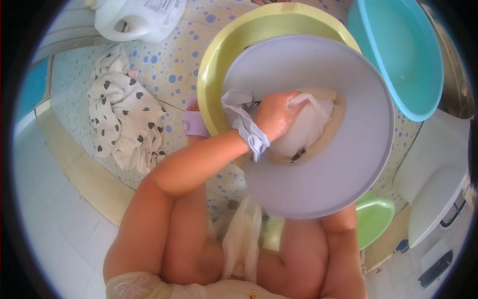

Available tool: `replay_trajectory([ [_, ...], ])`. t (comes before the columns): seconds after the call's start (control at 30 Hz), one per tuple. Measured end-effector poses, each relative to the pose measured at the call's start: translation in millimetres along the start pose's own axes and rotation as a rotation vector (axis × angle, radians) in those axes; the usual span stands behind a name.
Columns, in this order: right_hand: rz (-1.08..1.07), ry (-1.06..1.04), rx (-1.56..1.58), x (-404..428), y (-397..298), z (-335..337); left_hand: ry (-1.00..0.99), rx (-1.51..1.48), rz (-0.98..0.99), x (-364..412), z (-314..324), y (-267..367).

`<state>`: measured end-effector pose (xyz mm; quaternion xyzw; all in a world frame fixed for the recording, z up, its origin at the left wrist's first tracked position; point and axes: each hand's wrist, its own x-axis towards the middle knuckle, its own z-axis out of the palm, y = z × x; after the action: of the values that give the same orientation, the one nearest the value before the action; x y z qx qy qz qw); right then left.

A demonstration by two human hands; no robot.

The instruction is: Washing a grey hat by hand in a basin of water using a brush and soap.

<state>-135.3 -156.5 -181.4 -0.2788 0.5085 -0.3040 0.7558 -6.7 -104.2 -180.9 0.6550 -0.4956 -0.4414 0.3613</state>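
Observation:
A wide-brimmed lilac-grey sun hat (325, 190) is tilted over the yellow basin (209, 74), its inside facing me. My left hand (278, 114) reaches into the crown, its wet fingers closed on the pale lining (312, 123). Around that wrist lies a grey fabric tie (254, 138). A beige sweatband (338, 116) rings the crown opening, with a small dark label at its lower edge. My right hand is out of view behind the brim; only the right forearm shows below it.
To the right stand a turquoise basin (399, 48) and a green basin (373, 224). A white cloth with black hearts (123, 116) lies on the dotted tile floor at left. Beyond it is a white plastic jug (142, 18). A grey-white lidded fixture (437, 187) stands at far right.

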Motion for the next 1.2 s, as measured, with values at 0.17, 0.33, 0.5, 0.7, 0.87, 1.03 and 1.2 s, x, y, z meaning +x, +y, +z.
replay_trajectory([
  [0.17, 0.044, 0.027, 0.116, 9.9, -5.8, -11.5, -0.087, -0.22, -0.039, -9.9, -16.3, -4.3],
  [0.33, 0.054, -0.108, 0.362, -3.7, -4.8, -33.3, -0.152, -0.054, 0.039, -20.8, -14.3, -36.9],
  [0.5, -0.233, -0.107, -0.573, -32.5, -14.2, -8.9, -0.31, 0.392, 0.179, -37.4, 14.4, -58.8],
  [0.7, -0.268, 0.188, -0.52, -12.6, -5.5, -39.0, -0.368, 0.49, 0.075, -16.3, 0.5, -34.5],
  [0.87, -0.788, 0.216, -2.241, -5.9, -12.8, -23.0, -0.059, 0.86, 0.184, 3.7, 0.5, -59.7],
  [1.03, -0.544, -0.107, -2.107, 52.4, 32.8, -10.2, -0.141, 0.893, 0.205, 41.4, 6.2, -85.3],
  [1.2, -0.526, -0.123, -2.411, 84.6, 80.7, -26.8, -0.451, 1.232, 0.037, 56.3, 19.8, -110.6],
])
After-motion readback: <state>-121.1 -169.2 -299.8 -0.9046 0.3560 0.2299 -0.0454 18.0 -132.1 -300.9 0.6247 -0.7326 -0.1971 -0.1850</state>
